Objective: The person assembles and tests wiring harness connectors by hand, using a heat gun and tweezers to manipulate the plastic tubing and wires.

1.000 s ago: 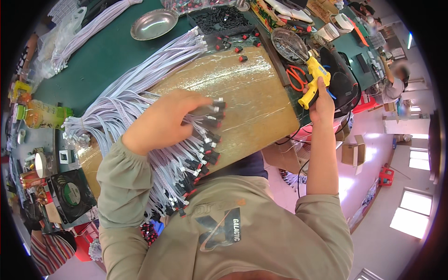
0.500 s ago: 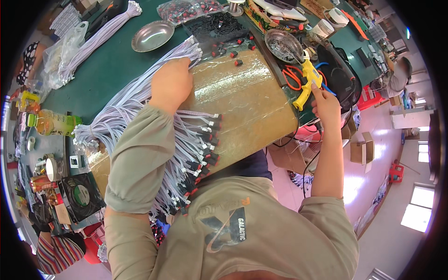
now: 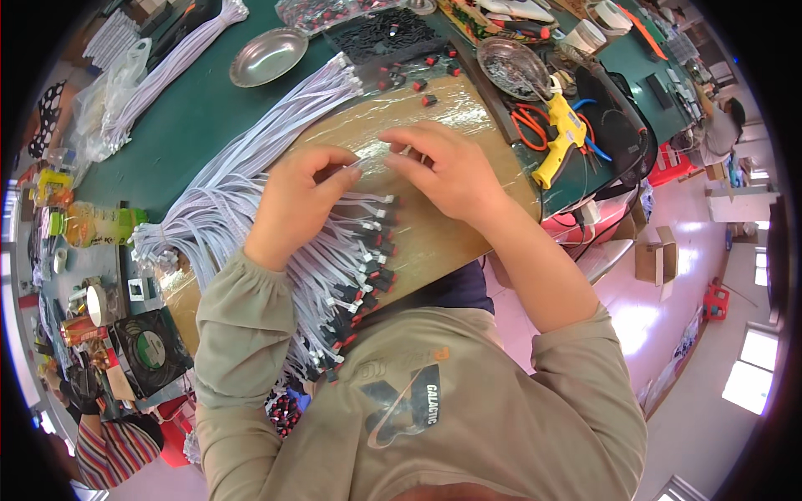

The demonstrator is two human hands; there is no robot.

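Over the brown work board (image 3: 455, 225), my left hand (image 3: 301, 200) has its thumb and forefinger pinched together. Whatever may be between those fingertips is too small to make out. Facing it, my right hand (image 3: 447, 171) is bent loosely, its thumb and fingers apart, with nothing visible in them. Beneath and beside my left hand lies a wide bundle of white cables (image 3: 217, 200). Black and red connectors (image 3: 376, 275) sit on their near ends. White plugs end another spread of white cables (image 3: 284, 121) beyond. The yellow glue gun (image 3: 564, 134) rests at the right, apart from both hands.
Loose red-black connectors (image 3: 428, 100) lie at the board's far edge, near a tray of black parts (image 3: 384, 37). A metal dish (image 3: 269, 58) stands far left of it. Orange-handled pliers (image 3: 528, 125) and another metal dish (image 3: 511, 67) are at right. A bottle (image 3: 92, 224) lies left.
My right hand has left the glue gun and come over the board. My left hand has drawn back from the far cable ends toward me, and its fingertips are now pinched.
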